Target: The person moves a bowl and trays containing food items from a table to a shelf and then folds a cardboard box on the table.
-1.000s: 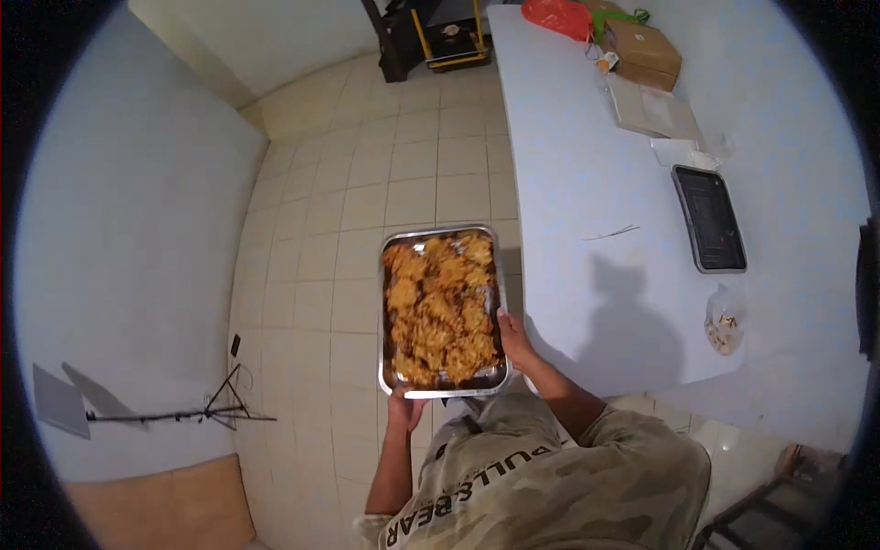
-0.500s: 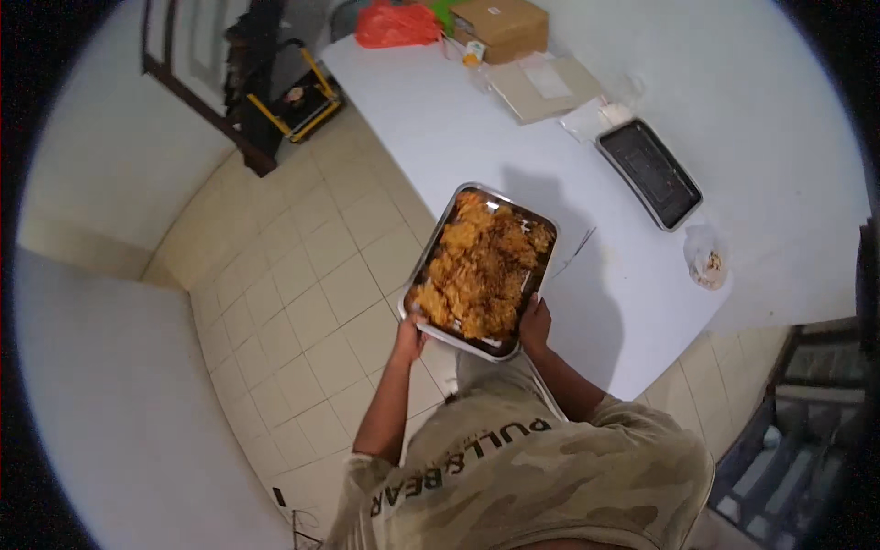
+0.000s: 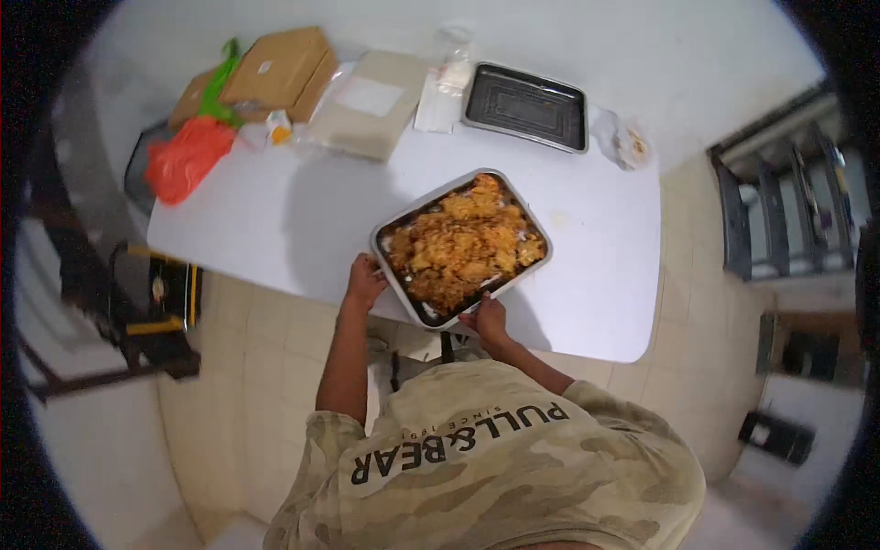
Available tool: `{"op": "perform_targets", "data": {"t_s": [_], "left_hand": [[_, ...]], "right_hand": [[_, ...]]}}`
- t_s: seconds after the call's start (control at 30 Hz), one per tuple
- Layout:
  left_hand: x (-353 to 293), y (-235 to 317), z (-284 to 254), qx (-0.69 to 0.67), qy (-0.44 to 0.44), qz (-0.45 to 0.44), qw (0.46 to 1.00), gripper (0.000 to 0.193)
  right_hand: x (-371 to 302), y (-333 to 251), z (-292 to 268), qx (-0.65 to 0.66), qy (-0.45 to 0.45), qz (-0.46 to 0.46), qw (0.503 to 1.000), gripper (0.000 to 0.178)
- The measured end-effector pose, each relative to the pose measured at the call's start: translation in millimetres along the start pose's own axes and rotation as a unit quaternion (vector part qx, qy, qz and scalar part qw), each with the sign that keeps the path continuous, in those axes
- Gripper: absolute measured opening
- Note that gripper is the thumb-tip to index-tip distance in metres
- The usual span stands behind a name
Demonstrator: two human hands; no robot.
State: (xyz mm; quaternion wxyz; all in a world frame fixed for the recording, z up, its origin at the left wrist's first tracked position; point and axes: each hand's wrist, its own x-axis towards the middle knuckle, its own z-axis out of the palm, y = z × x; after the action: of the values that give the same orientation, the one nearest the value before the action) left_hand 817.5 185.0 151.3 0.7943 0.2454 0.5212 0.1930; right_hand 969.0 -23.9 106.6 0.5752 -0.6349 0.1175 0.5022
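Note:
Between my two hands is a metal baking tray (image 3: 417, 313) heaped with orange-brown crispy food (image 3: 463, 240), perhaps something fried. My left hand (image 3: 365, 280) grips its left edge, and my right hand (image 3: 488, 318) grips the near edge toward the right, fingers partly under the rim. The tray sits tilted in angle over the front part of the white table (image 3: 587, 275). Whether its underside touches the tabletop, I cannot tell. A second dark rectangular tray (image 3: 527, 105) with a pale rim stands at the back of the table, with no food in it.
Along the back lie a clear bag of pale bits (image 3: 631, 147), a flat beige package (image 3: 367, 105), a cardboard box (image 3: 280, 73) and a red plastic bag (image 3: 190, 158). A black-and-yellow trolley (image 3: 160, 289) stands left on the tiled floor; a grey rack (image 3: 779, 206) is at right.
My view and body have turned right to face the table. The food tray has gone from beside the table's edge to over its front, turned at a different angle, still in both hands.

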Motion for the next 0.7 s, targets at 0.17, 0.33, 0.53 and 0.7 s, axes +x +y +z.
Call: {"op": "perform_targets", "data": {"t_s": [0.17, 0.33, 0.53, 0.7], "left_hand": [[40.6, 97.6, -63.6, 0.116, -0.184, -0.015, 0.976, 0.050], [71.9, 210.5, -180.4, 0.250, -0.141, 0.126, 0.950, 0.041], [137.2, 270.9, -326.5, 0.441, 0.009, 0.411, 0.798, 0.028], [164.9, 286.5, -359.0, 0.534, 0.137, 0.525, 0.649, 0.020]], "right_hand": [[8.5, 1.4, 92.4, 0.103, 0.170, -0.095, 0.975, 0.042], [5.3, 28.8, 180.3, 0.240, 0.180, -0.161, 0.940, 0.031], [-4.4, 64.8, 315.3, 0.102, 0.165, -0.162, 0.967, 0.028], [41.1, 43.3, 458.1, -0.078, 0.033, -0.290, 0.953, 0.022]]}}
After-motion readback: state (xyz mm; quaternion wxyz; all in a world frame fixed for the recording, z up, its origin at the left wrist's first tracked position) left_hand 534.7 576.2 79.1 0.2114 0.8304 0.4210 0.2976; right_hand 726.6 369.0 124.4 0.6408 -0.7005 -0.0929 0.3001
